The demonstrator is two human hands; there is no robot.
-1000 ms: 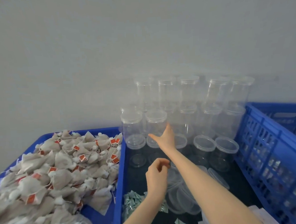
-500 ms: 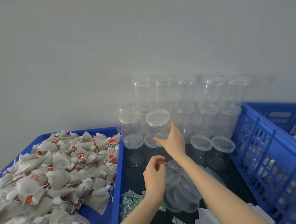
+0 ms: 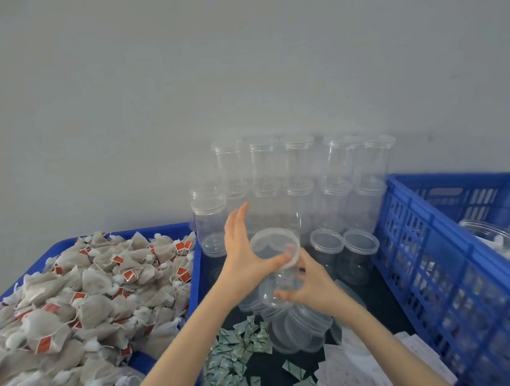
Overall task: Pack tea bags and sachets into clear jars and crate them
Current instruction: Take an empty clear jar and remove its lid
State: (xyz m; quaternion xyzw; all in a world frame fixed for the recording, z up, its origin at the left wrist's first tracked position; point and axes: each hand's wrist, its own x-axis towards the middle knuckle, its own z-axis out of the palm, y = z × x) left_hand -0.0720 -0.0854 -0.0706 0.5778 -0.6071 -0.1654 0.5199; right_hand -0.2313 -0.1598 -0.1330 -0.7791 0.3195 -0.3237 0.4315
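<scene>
Right hand: the right hand (image 3: 311, 285) curls its fingers round the lower body of a clear jar (image 3: 278, 269), gripping it from the right and below.
Left hand: the left hand (image 3: 242, 254) lies against the jar's lid (image 3: 275, 246) with the thumb pressed on the rim near the front; the other fingers are straight and point up past the lid, not wrapped round it.
Jar: held between both hands above the dark table (image 3: 386, 304), tilted so the lidded top faces the camera.
Below the hands: loose clear lids and tubs (image 3: 298, 330) lie in a pile, with green-and-white sachets (image 3: 237, 358) scattered just in front.
Behind: lidded empty jars (image 3: 300, 175) stand stacked in rows against the grey wall; two more (image 3: 343, 247) stand lower, just right of the held jar.
Left: a blue tray (image 3: 193, 274) heaped with tea bags (image 3: 84, 301) bearing red tags.
Right: a blue slatted crate (image 3: 436, 241); its contents are too blurred to tell.
</scene>
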